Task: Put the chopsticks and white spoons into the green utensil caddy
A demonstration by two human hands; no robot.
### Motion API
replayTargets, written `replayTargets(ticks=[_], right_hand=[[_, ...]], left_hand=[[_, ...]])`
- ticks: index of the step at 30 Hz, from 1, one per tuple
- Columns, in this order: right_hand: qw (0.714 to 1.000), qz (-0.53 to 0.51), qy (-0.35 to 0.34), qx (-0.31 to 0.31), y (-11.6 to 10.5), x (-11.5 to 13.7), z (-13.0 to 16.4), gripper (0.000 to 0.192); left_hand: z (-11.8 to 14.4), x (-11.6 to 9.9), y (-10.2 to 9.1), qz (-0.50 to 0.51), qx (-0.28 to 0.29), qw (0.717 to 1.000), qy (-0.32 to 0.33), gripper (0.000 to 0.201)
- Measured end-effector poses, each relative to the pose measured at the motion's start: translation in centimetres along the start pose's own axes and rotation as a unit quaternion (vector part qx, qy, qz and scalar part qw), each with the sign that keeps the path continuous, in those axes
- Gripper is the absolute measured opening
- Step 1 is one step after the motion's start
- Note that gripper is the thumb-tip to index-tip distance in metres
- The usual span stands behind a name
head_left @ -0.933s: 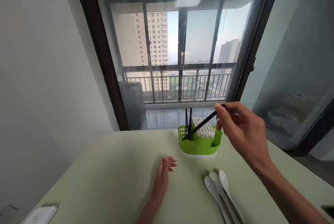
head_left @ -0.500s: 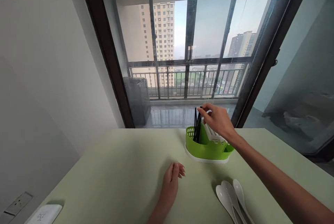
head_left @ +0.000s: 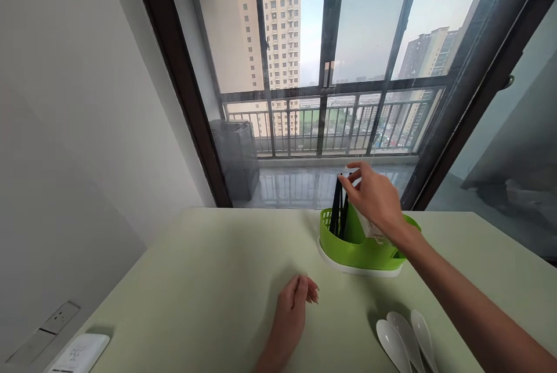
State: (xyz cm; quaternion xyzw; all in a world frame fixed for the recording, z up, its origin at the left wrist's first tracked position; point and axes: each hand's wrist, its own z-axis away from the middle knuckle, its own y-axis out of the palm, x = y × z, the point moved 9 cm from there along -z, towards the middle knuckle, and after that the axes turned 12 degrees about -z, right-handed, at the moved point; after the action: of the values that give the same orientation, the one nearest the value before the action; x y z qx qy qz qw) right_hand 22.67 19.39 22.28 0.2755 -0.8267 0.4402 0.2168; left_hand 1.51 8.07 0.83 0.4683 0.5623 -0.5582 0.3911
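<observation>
Head view: my right hand [head_left: 373, 199] pinches the black chopsticks' [head_left: 338, 210] tops, standing in the green plastic cutlery caddy [head_left: 361, 248]. Left hand [head_left: 292, 315] rests flat before it, fingers together. Three white plastic spoons [head_left: 404, 341], nearer me than the caddy, remain unloaded.

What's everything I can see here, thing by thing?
table: one, pale green, fills the foreground
holder: one, green on a white base, far right part of the table
chopsticks: black, count unclear, upright in the holder's left end
insert: one, white, inside the holder, mostly hidden by the right hand
spoons: three, white, side by side on the table near the right forearm
device: one, white, table's near left corner
wall sockets: two plates, grey, low on the left wall
cabinet: one, dark grey, on the balcony behind the glass
left hand: flat on the table, empty
right hand: fingertips at the chopstick tops
</observation>
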Motion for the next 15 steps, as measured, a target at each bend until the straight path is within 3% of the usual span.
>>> replayTargets(ticks=[3, 6, 8, 10, 15], right_hand=[[0.996, -0.081, -0.023, 0.002, -2.7, 1.9, 2.1, 0.032], [0.989, -0.109, -0.064, 0.082, -4.3, 3.4, 5.6, 0.032], [0.980, -0.108, -0.089, 0.142, -4.8, 3.1, 8.7, 0.032], [0.974, -0.083, -0.081, 0.195, -4.8, 0.8, 11.9, 0.031], [0.963, -0.016, -0.009, 0.269, -3.0, -8.1, 20.0, 0.029]], left_hand=[[0.1, 0.1, 0.1, -0.030, 0.013, 0.999, -0.005, 0.047], [0.3, 0.1, 0.2, -0.073, 0.023, 0.997, -0.002, 0.045], [0.4, 0.0, 0.3, -0.096, 0.028, 0.995, 0.002, 0.045], [0.4, -0.2, 0.4, -0.109, 0.034, 0.993, 0.006, 0.045], [0.4, -0.5, 0.6, -0.138, 0.039, 0.990, 0.013, 0.044]])
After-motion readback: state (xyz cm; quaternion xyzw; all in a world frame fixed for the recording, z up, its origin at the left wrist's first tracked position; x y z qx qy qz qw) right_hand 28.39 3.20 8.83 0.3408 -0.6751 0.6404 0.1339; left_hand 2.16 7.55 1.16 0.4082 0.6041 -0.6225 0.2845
